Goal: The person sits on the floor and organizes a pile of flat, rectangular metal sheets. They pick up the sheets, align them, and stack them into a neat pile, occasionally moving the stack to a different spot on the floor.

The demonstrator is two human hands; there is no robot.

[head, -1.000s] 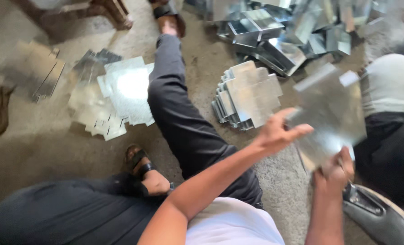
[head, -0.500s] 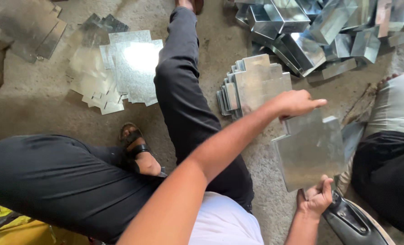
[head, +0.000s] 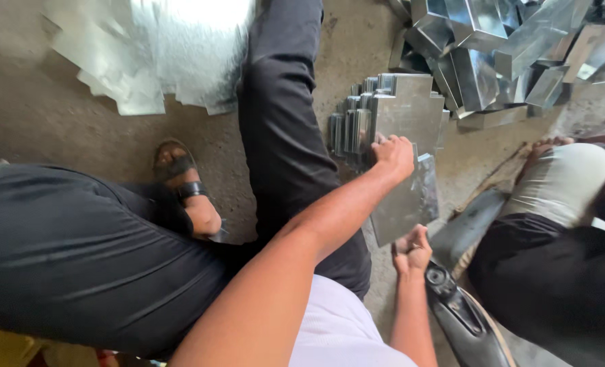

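I hold a flat grey metal sheet [head: 408,204] upright over the concrete floor, between my legs and a stack of notched metal sheets [head: 401,112]. My left hand [head: 392,153] grips the sheet's top edge, right beside the stack. Under the sheet's lower edge, my right hand [head: 411,249] has its fingers curled around it. My outstretched leg in black trousers [head: 282,129] lies left of the stack.
A heap of folded metal boxes [head: 486,54] lies at the top right. Shiny flat sheets [head: 159,54] are spread at the top left. Another person's knee [head: 567,183] is at the right. A dark curved machine part [head: 462,316] sits below my right hand. My sandalled foot [head: 183,187] rests left.
The sheet has come down and left, from out at the right to just in front of the stack. My left hand went from reaching open to gripping its top edge.
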